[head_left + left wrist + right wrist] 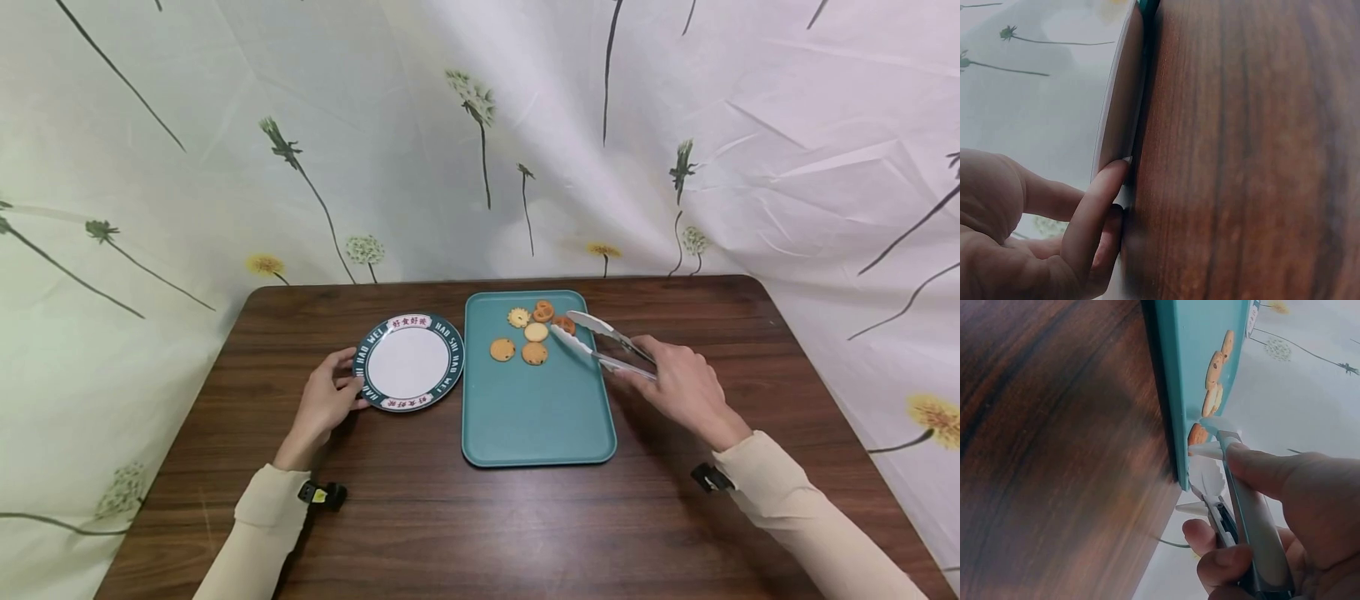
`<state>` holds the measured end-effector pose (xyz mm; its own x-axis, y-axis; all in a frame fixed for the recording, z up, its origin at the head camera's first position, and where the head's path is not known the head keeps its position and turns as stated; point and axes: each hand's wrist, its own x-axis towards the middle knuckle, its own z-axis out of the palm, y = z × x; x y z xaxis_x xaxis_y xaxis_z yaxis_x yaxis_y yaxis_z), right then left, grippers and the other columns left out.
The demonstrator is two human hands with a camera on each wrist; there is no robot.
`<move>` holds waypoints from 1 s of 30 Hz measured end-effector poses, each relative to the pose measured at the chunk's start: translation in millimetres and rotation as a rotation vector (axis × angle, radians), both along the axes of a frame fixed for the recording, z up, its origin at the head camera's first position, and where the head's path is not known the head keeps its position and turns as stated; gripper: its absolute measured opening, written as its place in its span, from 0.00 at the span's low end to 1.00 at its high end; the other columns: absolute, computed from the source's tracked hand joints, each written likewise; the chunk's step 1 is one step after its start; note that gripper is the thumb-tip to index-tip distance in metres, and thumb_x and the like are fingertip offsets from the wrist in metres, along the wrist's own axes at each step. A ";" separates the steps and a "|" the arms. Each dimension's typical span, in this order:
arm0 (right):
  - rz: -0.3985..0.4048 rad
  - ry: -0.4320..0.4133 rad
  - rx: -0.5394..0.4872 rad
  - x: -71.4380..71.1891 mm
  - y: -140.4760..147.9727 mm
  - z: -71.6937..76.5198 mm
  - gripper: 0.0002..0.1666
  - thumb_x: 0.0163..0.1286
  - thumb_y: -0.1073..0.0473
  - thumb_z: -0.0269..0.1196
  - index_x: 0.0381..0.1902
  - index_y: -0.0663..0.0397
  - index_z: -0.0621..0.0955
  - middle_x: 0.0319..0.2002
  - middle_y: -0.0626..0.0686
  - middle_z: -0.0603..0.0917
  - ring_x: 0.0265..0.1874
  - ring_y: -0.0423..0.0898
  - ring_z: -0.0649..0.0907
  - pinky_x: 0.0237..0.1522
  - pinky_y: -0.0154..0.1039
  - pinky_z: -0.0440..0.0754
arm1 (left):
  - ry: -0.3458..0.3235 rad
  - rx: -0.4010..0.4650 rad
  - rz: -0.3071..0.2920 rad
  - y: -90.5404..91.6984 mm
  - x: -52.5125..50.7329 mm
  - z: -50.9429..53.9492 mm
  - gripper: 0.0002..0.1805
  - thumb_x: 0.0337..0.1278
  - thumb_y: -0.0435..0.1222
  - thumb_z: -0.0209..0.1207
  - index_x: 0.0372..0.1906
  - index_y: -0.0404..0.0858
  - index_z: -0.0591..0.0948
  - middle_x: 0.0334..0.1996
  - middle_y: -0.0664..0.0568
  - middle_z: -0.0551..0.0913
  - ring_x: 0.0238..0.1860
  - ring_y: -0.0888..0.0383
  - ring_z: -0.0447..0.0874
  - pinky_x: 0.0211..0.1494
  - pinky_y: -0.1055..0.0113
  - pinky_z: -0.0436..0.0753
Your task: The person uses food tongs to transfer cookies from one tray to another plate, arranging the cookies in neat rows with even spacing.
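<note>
A round plate (408, 363) with a dark patterned rim lies on the left of the table. My left hand (327, 398) grips its left edge, thumb on the rim; in the left wrist view fingers (1094, 219) reach the plate's edge. My right hand (688, 387) holds metal tongs (618, 363) with their arms spread. In the head view the tong tips are around a brown cookie (565, 324) near the teal tray's (538, 425) right edge; whether they touch it I cannot tell. Several other cookies, among them a round pale one (536, 332), lie to its left.
The dark wooden table (480, 533) extends in front of the tray and plate. Behind it hangs a pale cloth (337, 150) printed with dandelions. The plate's right edge is close beside the tray's left edge.
</note>
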<state>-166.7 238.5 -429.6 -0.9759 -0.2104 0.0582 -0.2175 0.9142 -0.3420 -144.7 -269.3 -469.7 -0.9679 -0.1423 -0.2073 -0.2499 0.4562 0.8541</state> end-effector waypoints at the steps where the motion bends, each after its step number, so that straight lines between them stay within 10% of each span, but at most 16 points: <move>1: 0.002 0.001 0.001 -0.2 -0.3 0.8 0.32 0.70 0.39 0.68 0.65 0.47 0.78 0.27 0.52 0.79 0.22 0.49 0.74 0.14 0.38 0.67 | 0.002 -0.001 -0.001 0.0 -0.2 0.0 0.32 0.78 0.29 0.48 0.82 0.35 0.57 0.74 0.31 0.63 0.65 0.37 0.76 0.43 0.71 0.94; 30: 0.033 -0.009 0.012 -8.5 -0.6 8.0 0.32 0.70 0.40 0.69 0.65 0.49 0.79 0.33 0.55 0.85 0.24 0.49 0.77 0.15 0.38 0.69 | 0.004 -0.013 0.003 0.0 -0.2 -0.6 0.32 0.78 0.29 0.49 0.82 0.36 0.57 0.74 0.31 0.63 0.65 0.38 0.76 0.43 0.71 0.94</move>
